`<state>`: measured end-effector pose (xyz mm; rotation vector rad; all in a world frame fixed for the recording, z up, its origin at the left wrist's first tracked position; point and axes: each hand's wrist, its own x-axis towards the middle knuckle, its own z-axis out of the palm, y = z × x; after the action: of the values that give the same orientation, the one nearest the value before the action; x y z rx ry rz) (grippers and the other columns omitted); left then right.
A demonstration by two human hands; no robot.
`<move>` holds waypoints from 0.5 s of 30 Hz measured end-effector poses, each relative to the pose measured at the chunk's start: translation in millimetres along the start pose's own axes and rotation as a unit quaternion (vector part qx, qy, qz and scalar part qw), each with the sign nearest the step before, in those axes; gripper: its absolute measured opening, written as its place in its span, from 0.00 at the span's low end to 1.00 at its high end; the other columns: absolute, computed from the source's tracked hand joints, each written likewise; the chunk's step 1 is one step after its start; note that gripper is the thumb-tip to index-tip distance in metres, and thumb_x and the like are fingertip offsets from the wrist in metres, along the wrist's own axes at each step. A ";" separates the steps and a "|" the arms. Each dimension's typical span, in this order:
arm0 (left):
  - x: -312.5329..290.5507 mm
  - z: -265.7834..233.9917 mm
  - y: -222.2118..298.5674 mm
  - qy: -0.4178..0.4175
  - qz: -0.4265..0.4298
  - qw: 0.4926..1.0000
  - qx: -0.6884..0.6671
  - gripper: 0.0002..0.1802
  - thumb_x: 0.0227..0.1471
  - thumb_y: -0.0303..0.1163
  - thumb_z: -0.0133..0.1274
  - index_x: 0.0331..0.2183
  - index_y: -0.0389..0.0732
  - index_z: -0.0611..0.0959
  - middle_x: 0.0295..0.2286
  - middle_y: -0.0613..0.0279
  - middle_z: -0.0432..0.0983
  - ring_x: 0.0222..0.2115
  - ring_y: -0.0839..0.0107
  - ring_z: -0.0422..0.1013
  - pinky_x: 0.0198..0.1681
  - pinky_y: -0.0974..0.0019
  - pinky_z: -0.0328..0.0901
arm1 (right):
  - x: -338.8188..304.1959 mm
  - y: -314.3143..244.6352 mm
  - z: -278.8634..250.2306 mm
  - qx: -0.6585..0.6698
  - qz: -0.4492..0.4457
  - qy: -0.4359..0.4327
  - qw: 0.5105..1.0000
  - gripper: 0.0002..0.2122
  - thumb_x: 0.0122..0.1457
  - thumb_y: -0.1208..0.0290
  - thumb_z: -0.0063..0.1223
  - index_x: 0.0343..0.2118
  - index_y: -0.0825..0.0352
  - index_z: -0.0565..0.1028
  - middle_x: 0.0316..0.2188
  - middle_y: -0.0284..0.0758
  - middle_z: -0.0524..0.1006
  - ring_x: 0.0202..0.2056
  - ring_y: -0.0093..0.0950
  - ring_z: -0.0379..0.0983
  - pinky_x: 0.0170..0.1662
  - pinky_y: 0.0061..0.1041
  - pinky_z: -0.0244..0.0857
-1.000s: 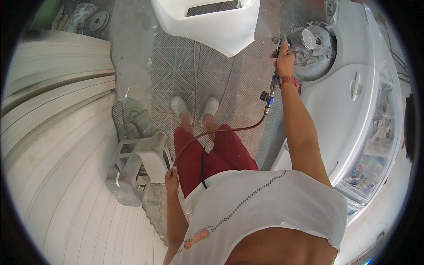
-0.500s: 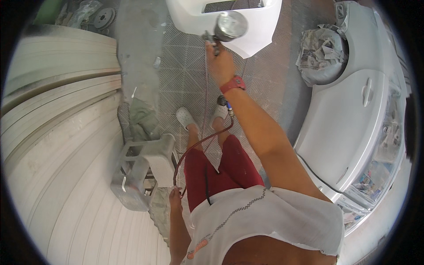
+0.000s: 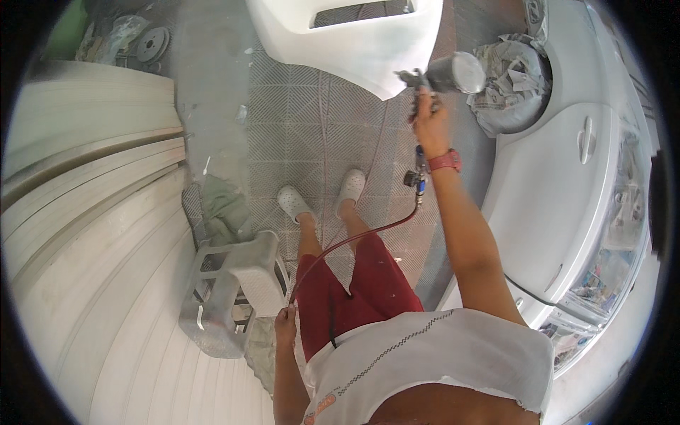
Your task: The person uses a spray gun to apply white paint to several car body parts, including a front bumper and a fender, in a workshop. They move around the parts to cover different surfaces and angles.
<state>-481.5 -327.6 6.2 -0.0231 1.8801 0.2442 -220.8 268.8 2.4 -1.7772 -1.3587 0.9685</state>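
My right hand (image 3: 431,122) is closed round a spray gun (image 3: 419,88), its round cup (image 3: 459,73) sticking out to the right. The gun is at the right-hand corner of a white car bumper (image 3: 368,60); I cannot tell whether paint is coming out. Below that hand, a blue fitting with a small dark gauge (image 3: 411,178) joins the gun to a dark red air hose (image 3: 354,237). The hose sags across in front of my legs to my left hand (image 3: 285,322), whose fingers are closed on it beside my left thigh.
On the right stands a silver car body (image 3: 545,198) with its wheel wrapped in newspaper (image 3: 506,92). A dusty plastic stool (image 3: 262,280) is at my left, near crumpled cloth (image 3: 225,205) and a pale slatted shutter (image 3: 92,234). Hose lines cross the tiled floor (image 3: 283,142).
My right hand has swung right and slightly down with the spray gun, from over the bumper's middle to its right corner. The hose has followed; my left hand still holds it.
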 end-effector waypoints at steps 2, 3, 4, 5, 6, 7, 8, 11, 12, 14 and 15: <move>0.2 3.2 13.7 -0.013 0.025 1.000 0.012 0.28 0.69 0.52 0.53 0.42 0.32 0.86 0.37 0.55 0.84 0.40 0.70 0.76 0.48 0.65 0.68 | 15.6 10.0 -40.6 -0.019 0.015 0.033 0.999 0.25 0.75 0.48 0.47 0.30 0.68 0.74 0.19 0.31 0.74 0.16 0.22 0.70 0.20 0.25 0.61; 1.8 4.7 19.9 -0.018 0.033 0.999 0.015 0.28 0.70 0.51 0.54 0.42 0.31 0.86 0.38 0.53 0.85 0.41 0.69 0.76 0.49 0.65 0.68 | 23.8 15.0 -56.1 -0.021 0.013 0.043 0.999 0.26 0.75 0.47 0.46 0.29 0.67 0.74 0.18 0.31 0.74 0.15 0.22 0.69 0.19 0.25 0.60; 4.0 5.1 24.8 -0.022 0.039 0.999 0.016 0.27 0.70 0.51 0.54 0.41 0.31 0.86 0.38 0.54 0.84 0.40 0.69 0.76 0.49 0.65 0.68 | 31.5 20.4 -69.0 -0.033 0.032 0.059 0.997 0.26 0.75 0.46 0.45 0.29 0.67 0.74 0.17 0.32 0.75 0.14 0.22 0.69 0.18 0.25 0.59; 5.7 5.5 28.5 -0.025 0.045 0.999 0.015 0.27 0.70 0.50 0.53 0.41 0.31 0.86 0.37 0.55 0.84 0.40 0.70 0.75 0.49 0.65 0.68 | 39.6 25.7 -79.1 -0.041 0.044 0.071 0.996 0.27 0.75 0.46 0.44 0.29 0.67 0.73 0.17 0.33 0.75 0.14 0.23 0.68 0.18 0.26 0.59; 7.0 5.2 30.2 -0.025 0.048 0.998 0.011 0.27 0.70 0.50 0.53 0.41 0.31 0.86 0.37 0.55 0.84 0.39 0.70 0.75 0.48 0.65 0.68 | 45.7 32.2 -83.9 -0.049 0.057 0.082 0.994 0.27 0.75 0.45 0.43 0.28 0.67 0.73 0.16 0.34 0.76 0.13 0.23 0.68 0.17 0.26 0.58; 7.9 4.9 30.8 -0.025 0.050 0.998 0.004 0.26 0.70 0.49 0.53 0.41 0.32 0.86 0.35 0.58 0.83 0.38 0.71 0.74 0.46 0.65 0.67 | 50.8 38.9 -86.3 -0.062 0.034 0.099 0.993 0.29 0.75 0.43 0.41 0.29 0.68 0.74 0.16 0.36 0.77 0.12 0.24 0.68 0.16 0.27 0.58; 9.2 4.7 30.4 -0.023 0.049 0.998 -0.007 0.25 0.70 0.49 0.54 0.40 0.33 0.86 0.33 0.60 0.81 0.36 0.72 0.72 0.45 0.66 0.67 | 53.6 45.3 -84.4 -0.083 0.042 0.112 0.989 0.29 0.75 0.44 0.41 0.29 0.68 0.73 0.16 0.36 0.77 0.12 0.24 0.68 0.16 0.28 0.58; 9.0 0.9 22.9 -0.016 0.025 0.999 -0.033 0.24 0.70 0.49 0.53 0.38 0.36 0.86 0.28 0.67 0.75 0.32 0.76 0.67 0.39 0.68 0.63 | 45.2 57.5 -64.9 -0.133 0.042 0.117 0.983 0.28 0.75 0.45 0.43 0.29 0.69 0.74 0.17 0.37 0.77 0.13 0.25 0.70 0.18 0.29 0.60; 8.5 -1.2 19.1 -0.014 0.007 0.999 -0.046 0.24 0.71 0.49 0.53 0.37 0.37 0.86 0.27 0.69 0.72 0.30 0.77 0.64 0.37 0.68 0.62 | 33.9 59.6 -50.0 -0.145 0.036 0.101 0.984 0.27 0.75 0.46 0.44 0.30 0.69 0.74 0.17 0.37 0.77 0.14 0.25 0.71 0.18 0.29 0.62; 8.5 -3.7 11.9 -0.007 0.015 0.999 -0.043 0.24 0.71 0.50 0.52 0.37 0.38 0.86 0.26 0.71 0.69 0.29 0.78 0.62 0.35 0.69 0.60 | 7.9 56.5 -13.9 -0.119 0.027 0.073 0.990 0.25 0.75 0.49 0.47 0.32 0.71 0.76 0.19 0.37 0.77 0.17 0.25 0.73 0.21 0.30 0.65; 8.1 -5.0 8.0 -0.003 0.016 0.999 -0.043 0.24 0.71 0.50 0.52 0.36 0.38 0.86 0.25 0.72 0.67 0.28 0.78 0.61 0.34 0.70 0.59 | -8.3 53.3 9.8 -0.075 0.008 0.056 0.996 0.24 0.75 0.51 0.49 0.34 0.72 0.77 0.20 0.36 0.78 0.19 0.25 0.75 0.23 0.30 0.67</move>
<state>-489.9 -319.9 1.3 -0.0497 1.8645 0.3469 -206.3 250.1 -47.0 -1.9271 -1.3777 0.7795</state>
